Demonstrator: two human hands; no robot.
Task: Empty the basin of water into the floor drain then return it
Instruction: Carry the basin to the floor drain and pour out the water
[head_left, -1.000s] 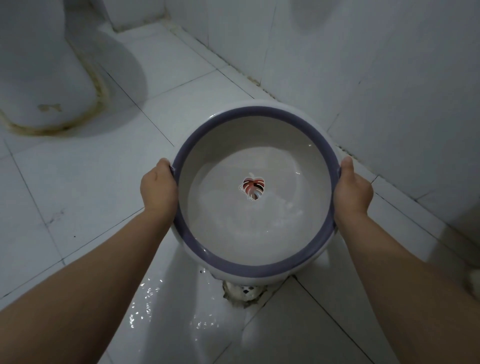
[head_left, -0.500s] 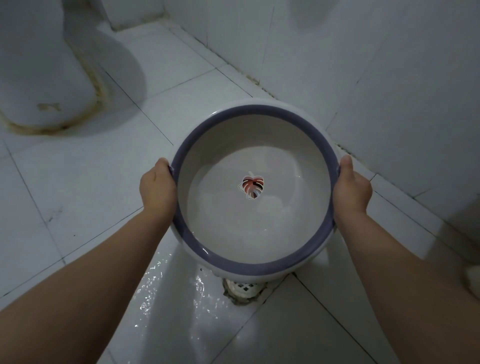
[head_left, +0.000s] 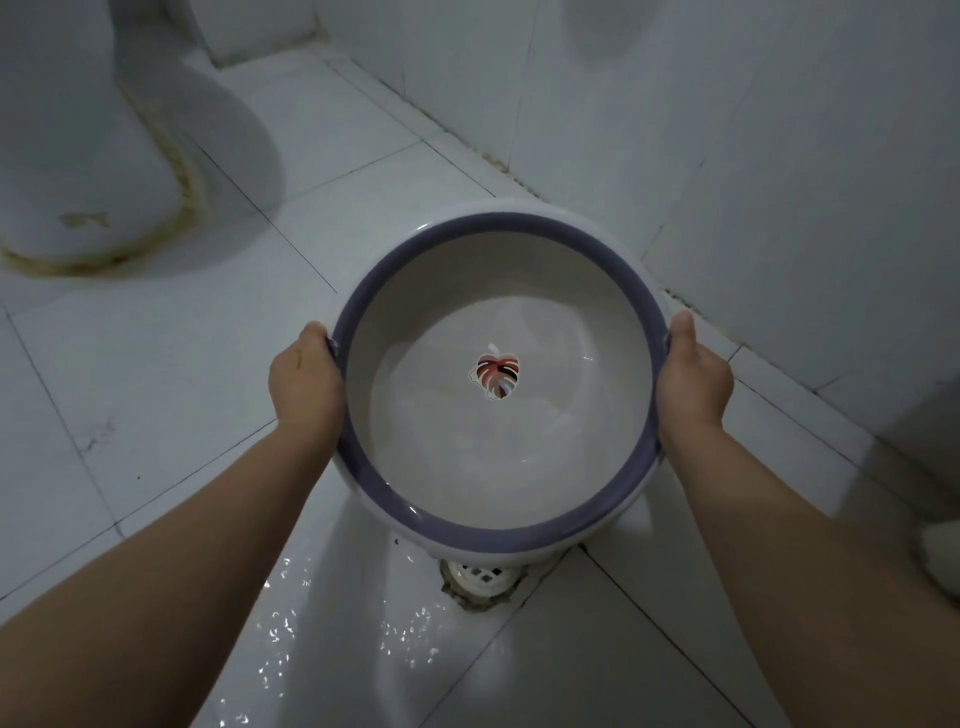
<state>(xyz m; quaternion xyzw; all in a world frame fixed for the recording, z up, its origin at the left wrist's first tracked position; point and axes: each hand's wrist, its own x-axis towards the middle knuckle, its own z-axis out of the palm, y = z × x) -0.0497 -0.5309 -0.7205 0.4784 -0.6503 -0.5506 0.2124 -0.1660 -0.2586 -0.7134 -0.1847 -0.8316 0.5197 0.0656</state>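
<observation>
Both hands grip one basin: the left hand (head_left: 307, 382) is clamped on its left rim and the right hand (head_left: 695, 376) on its right rim, thumbs lying along the edge. Beneath everything spreads the white tiled floor (head_left: 156, 374), wet and glinting near the bottom of the view, meeting the tiled wall (head_left: 727, 130) on the right. At the upper left stands the toilet base (head_left: 67, 156), ringed by a yellowed seal. Held in the air between the hands, the basin (head_left: 498, 535) is round, white with a purple rim, and holds shallow water. Just below its near edge sits the floor drain (head_left: 480, 579), partly hidden by it. A small red leaf print (head_left: 496, 376) marks the basin's bottom.
</observation>
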